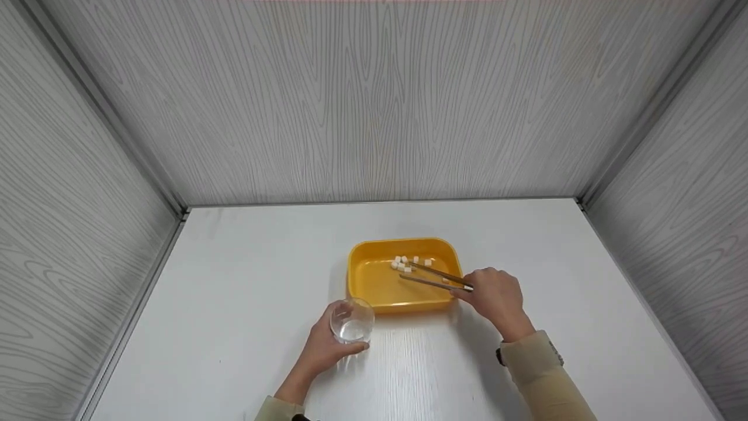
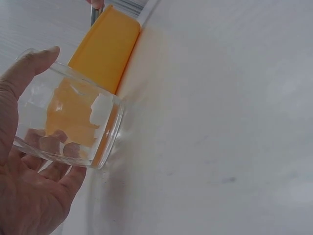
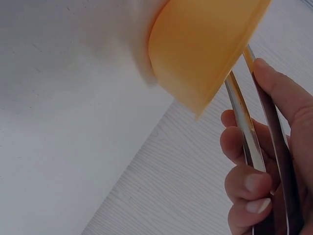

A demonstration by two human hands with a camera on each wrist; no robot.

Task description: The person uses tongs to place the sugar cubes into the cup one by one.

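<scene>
My left hand [image 1: 325, 344] grips a clear glass [image 1: 354, 325] by its side, just in front of a yellow tray [image 1: 403, 308]. In the left wrist view the glass [image 2: 73, 117] shows the thumb on one side and the fingers on the other. Several small white cubes [image 1: 401, 266] lie on the tray's floor. Metal tongs [image 1: 432, 284] are held in my right hand [image 1: 497, 297], over the tray's right rim. Their two arms stand apart, tips near the cubes. The right wrist view shows thumb and fingers round the tongs [image 3: 249, 132]; the tray wall hides the tips there.
A white table [image 1: 245, 280] carries the tray and is bounded by grey wood-grain panels [image 1: 374, 105] at the back and on both sides. The tray's raised wall [image 3: 195, 49] stands between the table and the tong tips.
</scene>
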